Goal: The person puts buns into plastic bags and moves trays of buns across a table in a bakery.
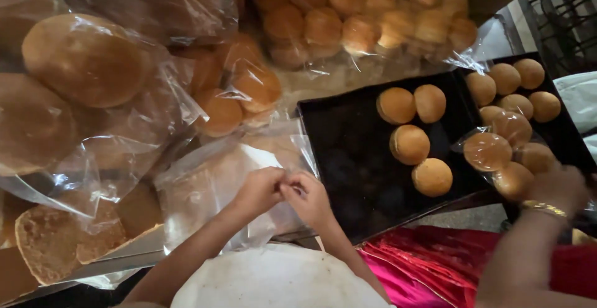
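Both hands, left hand (258, 191) and right hand (309, 197), meet fingertip to fingertip, pinching the clear plastic bag (205, 190) lying just beyond and leftward of them.

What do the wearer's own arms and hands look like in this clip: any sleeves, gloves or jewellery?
Both forearms are bare to the bottom edge of the picture, with no sleeves in view. The left hand and right hand are ungloved, and no ring, watch or bangle shows on them. The gold bangle at the right belongs to another person's arm.
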